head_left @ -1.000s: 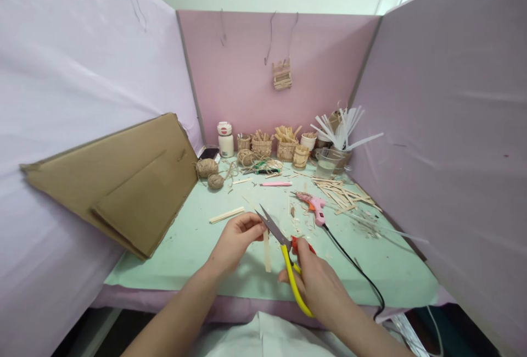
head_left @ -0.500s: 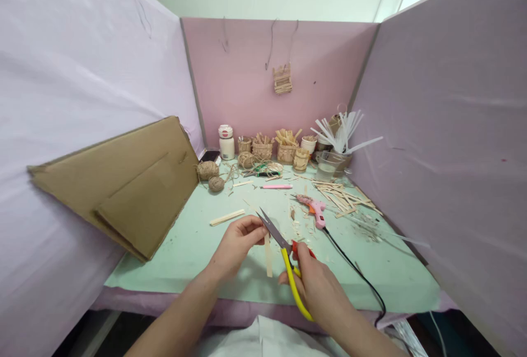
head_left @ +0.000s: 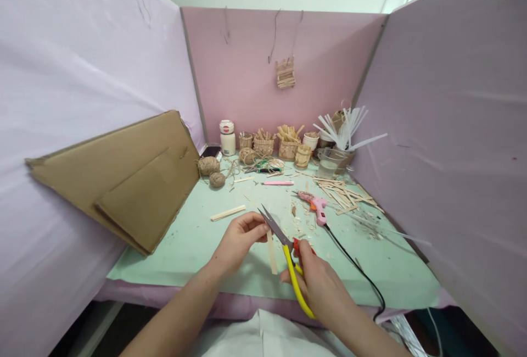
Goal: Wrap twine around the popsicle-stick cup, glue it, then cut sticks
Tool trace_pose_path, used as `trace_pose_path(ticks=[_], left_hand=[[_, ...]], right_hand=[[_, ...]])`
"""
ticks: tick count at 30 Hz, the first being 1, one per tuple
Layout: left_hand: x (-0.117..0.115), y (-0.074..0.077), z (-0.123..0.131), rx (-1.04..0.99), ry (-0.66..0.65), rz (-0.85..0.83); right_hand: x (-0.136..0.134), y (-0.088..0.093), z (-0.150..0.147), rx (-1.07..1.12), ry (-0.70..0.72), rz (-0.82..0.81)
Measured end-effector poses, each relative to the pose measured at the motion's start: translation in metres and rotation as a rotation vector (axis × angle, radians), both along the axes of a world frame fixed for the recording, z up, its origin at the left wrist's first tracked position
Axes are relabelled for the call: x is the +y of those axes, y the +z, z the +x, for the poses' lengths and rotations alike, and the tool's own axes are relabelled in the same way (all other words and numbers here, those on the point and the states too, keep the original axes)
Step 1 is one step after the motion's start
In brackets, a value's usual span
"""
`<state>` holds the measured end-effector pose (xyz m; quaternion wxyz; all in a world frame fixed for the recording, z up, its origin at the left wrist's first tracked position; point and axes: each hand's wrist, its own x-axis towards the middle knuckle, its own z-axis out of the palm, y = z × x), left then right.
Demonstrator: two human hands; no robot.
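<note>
My left hand is closed in a pinch on a thin, flat wooden stick, whose long end hangs down toward the table's front. My right hand grips scissors with one yellow and one red handle. Their dark blades point up and left, close by my left fingertips and the upper part of the stick. Whether the blades touch the stick I cannot tell. A small bundle of pale sticks lies left of my left hand.
A pink glue gun with a black cord lies to the right. Loose sticks and scraps are scattered behind it. Twine balls, a white jar and stick-filled baskets stand at the back. Cardboard leans on the left.
The view has tilted slightly downward. Both hands keep nearly the same pose; the stick's lower end has swung slightly to the right.
</note>
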<state>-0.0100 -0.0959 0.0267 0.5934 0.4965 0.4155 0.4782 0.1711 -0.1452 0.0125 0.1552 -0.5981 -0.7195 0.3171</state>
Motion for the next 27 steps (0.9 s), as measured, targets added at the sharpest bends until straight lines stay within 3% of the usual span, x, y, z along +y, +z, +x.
trace_pose_path(ticks=[15, 23, 27], left_hand=[[0.001, -0.003, 0.001, -0.023, -0.027, -0.023], [-0.001, -0.002, 0.000, 0.002, 0.001, -0.030], [-0.002, 0.000, -0.001, 0.043, -0.007, -0.017]], right_hand=[[0.000, -0.007, 0.000, 0.032, 0.008, -0.035], [0.003, -0.003, 0.011, 0.183, 0.056, -0.006], [0.005, 0.003, 0.015, 0.133, 0.019, -0.009]])
